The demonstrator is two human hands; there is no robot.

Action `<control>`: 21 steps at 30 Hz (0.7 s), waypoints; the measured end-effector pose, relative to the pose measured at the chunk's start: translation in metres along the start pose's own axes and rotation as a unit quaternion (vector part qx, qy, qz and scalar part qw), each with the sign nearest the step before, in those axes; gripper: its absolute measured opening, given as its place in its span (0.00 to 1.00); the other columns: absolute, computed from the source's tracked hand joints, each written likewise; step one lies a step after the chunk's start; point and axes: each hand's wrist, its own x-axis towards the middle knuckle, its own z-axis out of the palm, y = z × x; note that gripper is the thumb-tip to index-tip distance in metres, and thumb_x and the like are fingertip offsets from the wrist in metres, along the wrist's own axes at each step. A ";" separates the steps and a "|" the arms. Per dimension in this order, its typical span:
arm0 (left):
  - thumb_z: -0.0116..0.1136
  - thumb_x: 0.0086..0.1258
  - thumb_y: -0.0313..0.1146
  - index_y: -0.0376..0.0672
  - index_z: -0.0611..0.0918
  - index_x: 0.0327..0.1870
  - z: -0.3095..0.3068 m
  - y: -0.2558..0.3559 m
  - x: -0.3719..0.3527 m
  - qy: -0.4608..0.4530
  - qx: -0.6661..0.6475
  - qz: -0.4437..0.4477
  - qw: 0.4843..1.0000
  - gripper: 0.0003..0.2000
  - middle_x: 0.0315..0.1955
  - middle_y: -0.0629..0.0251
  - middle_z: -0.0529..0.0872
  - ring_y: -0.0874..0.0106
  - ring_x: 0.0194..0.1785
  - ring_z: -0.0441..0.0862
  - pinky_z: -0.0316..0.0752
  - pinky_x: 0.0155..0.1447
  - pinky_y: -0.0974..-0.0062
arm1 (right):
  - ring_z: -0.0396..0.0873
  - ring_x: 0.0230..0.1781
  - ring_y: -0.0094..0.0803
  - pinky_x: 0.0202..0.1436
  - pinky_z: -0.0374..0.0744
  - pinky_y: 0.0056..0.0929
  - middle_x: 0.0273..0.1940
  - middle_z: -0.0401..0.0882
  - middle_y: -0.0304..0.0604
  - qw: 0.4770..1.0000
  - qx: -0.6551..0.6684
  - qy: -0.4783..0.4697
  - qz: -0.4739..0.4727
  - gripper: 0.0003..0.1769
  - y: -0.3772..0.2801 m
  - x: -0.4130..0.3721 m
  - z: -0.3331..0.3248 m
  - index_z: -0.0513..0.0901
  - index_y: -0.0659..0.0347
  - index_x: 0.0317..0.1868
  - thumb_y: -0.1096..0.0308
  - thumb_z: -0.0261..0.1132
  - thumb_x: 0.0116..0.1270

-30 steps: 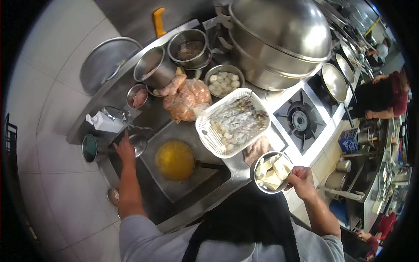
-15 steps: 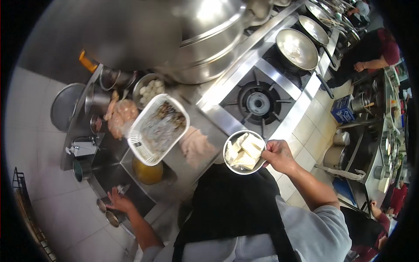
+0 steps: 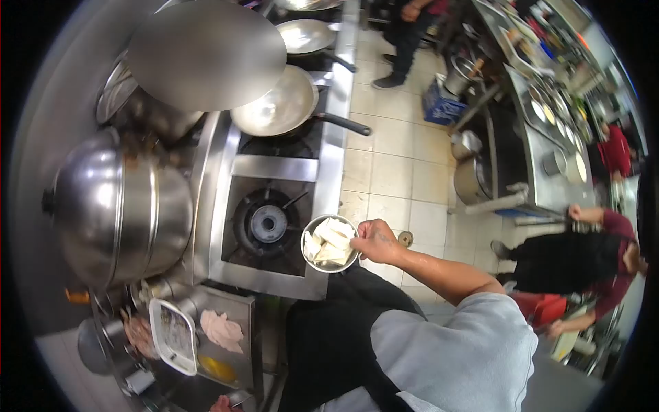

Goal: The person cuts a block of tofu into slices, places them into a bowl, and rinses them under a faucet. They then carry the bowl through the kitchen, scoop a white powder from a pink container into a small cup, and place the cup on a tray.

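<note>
My right hand (image 3: 377, 242) grips the rim of a round metal bowl (image 3: 303, 242), fingers closed on its right side. Pale white blocks (image 3: 332, 242) fill the bowl, which is over the front edge of the stove beside a bare burner (image 3: 268, 223). At the bottom edge, my left hand (image 3: 221, 404) is small and partly cut off, close to a small metal cup (image 3: 241, 399); whether its fingers hold the cup is unclear. Above it on the steel counter are a white basket of shrimp (image 3: 188, 366), a pale piece of meat (image 3: 222, 331) and something yellow (image 3: 217, 369).
Pans (image 3: 274, 106) with black handles sit on the farther burners. A large domed steel pot (image 3: 89, 206) stands at the left. Across the tiled aisle (image 3: 391, 172) are a steel table (image 3: 559, 182), a blue crate (image 3: 439, 106) and people (image 3: 570, 264) in dark aprons.
The view has turned toward the stove and aisle, so the basket and counter now lie lower left. My right hand still holds the bowl; my left hand has moved to the bottom edge.
</note>
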 end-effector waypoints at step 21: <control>0.56 0.44 0.24 0.40 0.78 0.29 -0.080 0.443 0.237 0.103 -0.469 0.309 0.821 0.08 0.31 0.58 0.80 0.56 0.37 0.74 0.68 0.46 0.60 | 0.78 0.15 0.26 0.16 0.75 0.25 0.15 0.75 0.41 0.900 0.218 0.361 0.107 0.13 0.153 -0.139 -0.313 0.70 0.61 0.17 0.70 0.63 0.56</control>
